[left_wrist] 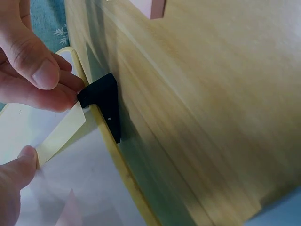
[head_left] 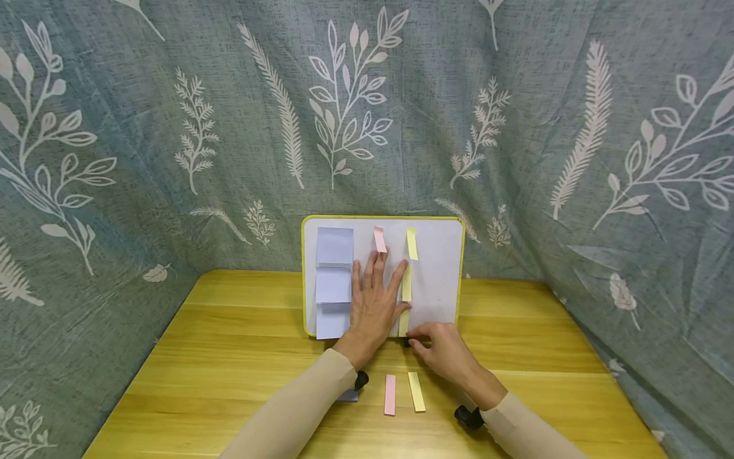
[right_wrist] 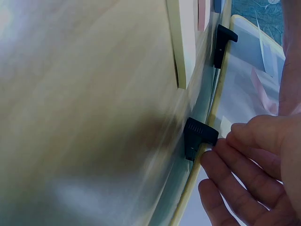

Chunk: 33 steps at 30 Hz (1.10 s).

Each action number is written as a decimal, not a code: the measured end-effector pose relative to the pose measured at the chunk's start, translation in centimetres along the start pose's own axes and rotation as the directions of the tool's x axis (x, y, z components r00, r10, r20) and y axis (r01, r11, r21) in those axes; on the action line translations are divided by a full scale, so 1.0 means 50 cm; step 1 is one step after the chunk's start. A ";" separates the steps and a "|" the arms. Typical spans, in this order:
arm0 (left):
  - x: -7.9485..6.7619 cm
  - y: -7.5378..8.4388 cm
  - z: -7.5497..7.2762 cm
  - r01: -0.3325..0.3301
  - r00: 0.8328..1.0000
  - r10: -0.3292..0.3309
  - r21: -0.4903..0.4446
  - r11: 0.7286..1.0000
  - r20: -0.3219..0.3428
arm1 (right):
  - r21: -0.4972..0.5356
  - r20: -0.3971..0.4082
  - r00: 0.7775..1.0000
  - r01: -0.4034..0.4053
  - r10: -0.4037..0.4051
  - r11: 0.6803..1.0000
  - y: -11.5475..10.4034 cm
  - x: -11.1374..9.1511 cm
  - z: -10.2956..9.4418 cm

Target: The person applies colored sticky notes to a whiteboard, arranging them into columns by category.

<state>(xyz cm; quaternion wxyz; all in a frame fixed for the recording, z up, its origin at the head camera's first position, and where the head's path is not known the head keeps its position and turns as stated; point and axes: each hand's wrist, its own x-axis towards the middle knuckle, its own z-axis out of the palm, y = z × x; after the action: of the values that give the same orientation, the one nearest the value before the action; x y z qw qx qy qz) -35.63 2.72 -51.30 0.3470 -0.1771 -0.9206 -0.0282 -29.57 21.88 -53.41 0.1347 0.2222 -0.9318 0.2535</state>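
A white board with a yellow frame (head_left: 438,274) leans upright at the back of the table. My left hand (head_left: 373,306) lies against it with fingers spread, its thumb (left_wrist: 21,165) pressing the upper end of the lowest yellow sticky strip (left_wrist: 61,134). At the strip's lower end is my right hand (head_left: 444,350), fingertips right at the board's bottom edge beside a black foot (right_wrist: 200,134). Two more yellow strips, the top one (head_left: 412,243) and a middle one (head_left: 406,285), hang above. A pink strip (head_left: 380,239) sticks near my left fingertips.
Several blue sticky notes (head_left: 334,284) form a column on the board's left. A pink strip pad (head_left: 390,395) and a yellow strip pad (head_left: 417,392) lie on the table (head_left: 241,357). A blue pad (head_left: 348,396) is partly hidden under my left arm. Patterned curtain (head_left: 229,127) surrounds the table.
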 end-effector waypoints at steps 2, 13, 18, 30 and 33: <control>0.000 0.001 0.001 0.001 1.000 -0.001 0.008 1.000 -0.004 | -0.010 0.012 1.000 0.005 -0.005 1.000 0.000 0.002 0.000; 0.006 0.004 0.010 0.021 0.998 -0.021 0.004 1.000 -0.067 | -0.068 0.024 0.998 0.066 -0.064 0.996 -0.007 0.007 -0.007; 0.007 0.004 0.007 0.024 0.996 -0.025 -0.009 1.000 -0.089 | -0.072 0.025 0.997 0.072 -0.071 0.995 -0.010 0.009 -0.009; -0.001 -0.004 0.004 -0.014 0.995 0.014 0.003 1.000 -0.099 | -0.068 0.038 0.998 0.044 -0.041 0.997 -0.014 0.010 -0.011; -0.004 -0.006 0.003 -0.025 0.998 0.026 0.028 0.999 -0.057 | -0.066 0.031 0.999 0.044 -0.042 0.997 -0.014 0.009 -0.011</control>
<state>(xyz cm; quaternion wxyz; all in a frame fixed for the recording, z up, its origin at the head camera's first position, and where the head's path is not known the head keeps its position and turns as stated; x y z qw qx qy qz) -35.66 2.41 -51.51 0.3760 -0.1832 -0.9082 -0.0163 -29.57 21.48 -52.48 0.1336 0.2413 -0.9366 0.2160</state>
